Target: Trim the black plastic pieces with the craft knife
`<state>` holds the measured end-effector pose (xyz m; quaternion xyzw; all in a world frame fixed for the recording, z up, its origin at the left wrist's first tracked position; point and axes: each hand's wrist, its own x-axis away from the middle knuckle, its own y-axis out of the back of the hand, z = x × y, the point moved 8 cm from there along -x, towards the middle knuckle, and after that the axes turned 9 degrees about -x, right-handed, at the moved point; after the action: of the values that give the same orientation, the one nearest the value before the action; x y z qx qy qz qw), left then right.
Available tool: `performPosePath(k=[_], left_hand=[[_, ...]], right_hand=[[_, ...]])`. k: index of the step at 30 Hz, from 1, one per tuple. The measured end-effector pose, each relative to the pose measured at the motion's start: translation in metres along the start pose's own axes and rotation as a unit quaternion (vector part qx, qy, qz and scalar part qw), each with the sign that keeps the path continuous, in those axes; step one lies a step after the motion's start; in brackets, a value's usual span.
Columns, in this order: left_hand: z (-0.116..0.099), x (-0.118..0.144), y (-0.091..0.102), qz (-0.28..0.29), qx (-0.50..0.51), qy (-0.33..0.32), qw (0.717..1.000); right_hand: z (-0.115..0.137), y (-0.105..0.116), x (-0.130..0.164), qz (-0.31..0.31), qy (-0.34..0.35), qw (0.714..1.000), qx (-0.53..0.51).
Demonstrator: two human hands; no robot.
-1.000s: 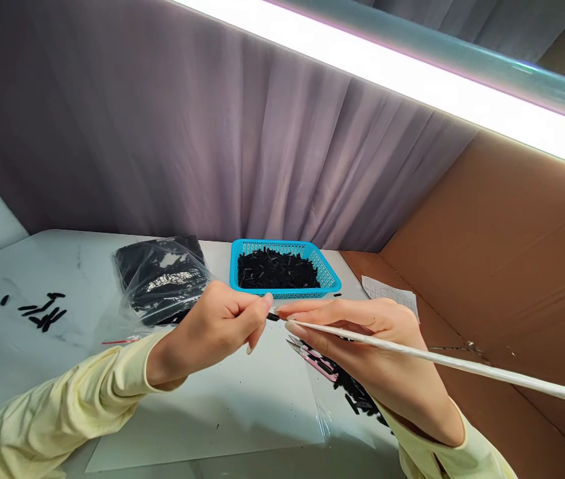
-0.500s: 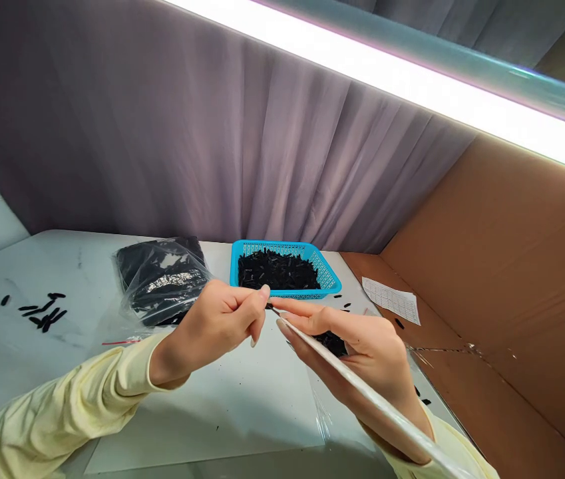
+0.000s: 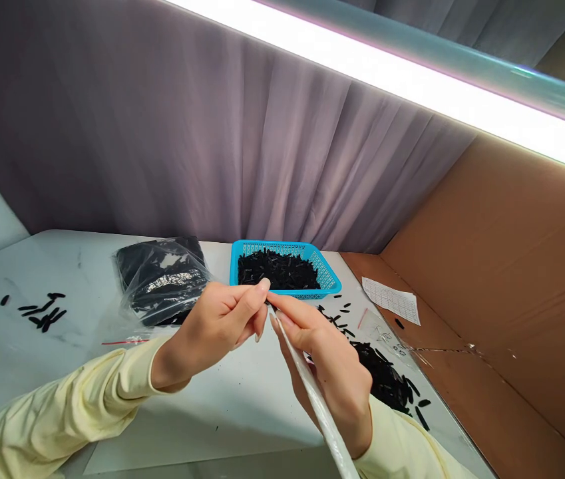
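My left hand (image 3: 212, 326) is pinched shut with thumb and forefinger meeting at the tip of a long thin white stick (image 3: 312, 392); a small black piece seems to sit between those fingertips, mostly hidden. My right hand (image 3: 327, 362) grips the white stick, which runs down along my palm toward the bottom edge. Both hands hover above a white sheet (image 3: 222, 406) on the table, just in front of a blue basket (image 3: 332, 276) filled with small black pieces.
A clear plastic bag of black pieces (image 3: 162, 279) lies at the left of the basket. Loose black pieces (image 3: 42, 313) lie far left, and a pile (image 3: 386, 382) sits on plastic at the right. A paper slip (image 3: 392, 299) and a brown cardboard wall (image 3: 512, 279) stand at the right.
My right hand turned, swinging the stick's far end from the right edge down to the bottom edge. The pile of black pieces at the right came into sight. My left hand barely moved.
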<state>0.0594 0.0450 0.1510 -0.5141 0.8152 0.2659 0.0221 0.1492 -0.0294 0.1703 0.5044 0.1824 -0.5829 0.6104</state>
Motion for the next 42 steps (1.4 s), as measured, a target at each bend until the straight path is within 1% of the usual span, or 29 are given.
performPosePath(k=[2, 4, 6, 8, 12, 14, 17, 19, 24, 32, 38, 42], left_hand=[[0.002, 0.000, -0.002, 0.003, 0.007, 0.008, 1.000], [0.003, 0.000, -0.004, 0.010, 0.013, 0.017, 1.000], [0.003, 0.000, -0.005, 0.016, 0.010, 0.017, 1.000], [0.002, 0.000, -0.003, 0.011, 0.000, 0.009, 1.000], [-0.005, 0.000, 0.002, -0.006, -0.034, -0.031, 0.999], [-0.011, 0.001, 0.004, -0.005, -0.059, -0.066, 0.996], [-0.018, 0.002, 0.003, 0.016, -0.092, -0.113, 0.989], [-0.022, 0.002, 0.001, 0.034, -0.109, -0.135, 0.984], [-0.027, 0.003, -0.001, 0.066, -0.133, -0.157, 0.977], [-0.025, 0.002, -0.004, 0.087, -0.134, -0.146, 0.976], [-0.024, 0.002, -0.005, 0.095, -0.125, -0.128, 0.979], [-0.024, 0.002, -0.007, 0.109, -0.131, -0.131, 0.977]], right_hand=[[-0.006, -0.001, 0.005, -0.019, -0.025, 0.999, -0.005], [-0.013, 0.000, 0.007, -0.050, -0.066, 0.996, -0.012], [-0.015, 0.005, 0.007, -0.088, -0.102, 0.991, -0.025], [-0.016, 0.009, 0.003, -0.102, -0.138, 0.984, -0.047], [-0.022, 0.018, -0.008, -0.078, -0.218, 0.968, -0.098], [-0.024, 0.022, -0.013, -0.058, -0.239, 0.960, -0.134], [-0.026, 0.025, -0.017, -0.032, -0.263, 0.946, -0.185], [-0.026, 0.028, -0.017, -0.029, -0.277, 0.940, -0.195], [-0.024, 0.030, -0.016, -0.002, -0.292, 0.937, -0.193], [-0.024, 0.027, -0.017, 0.034, -0.269, 0.944, -0.186], [-0.024, 0.026, -0.017, 0.042, -0.270, 0.943, -0.189], [-0.024, 0.025, -0.017, 0.051, -0.274, 0.942, -0.186]])
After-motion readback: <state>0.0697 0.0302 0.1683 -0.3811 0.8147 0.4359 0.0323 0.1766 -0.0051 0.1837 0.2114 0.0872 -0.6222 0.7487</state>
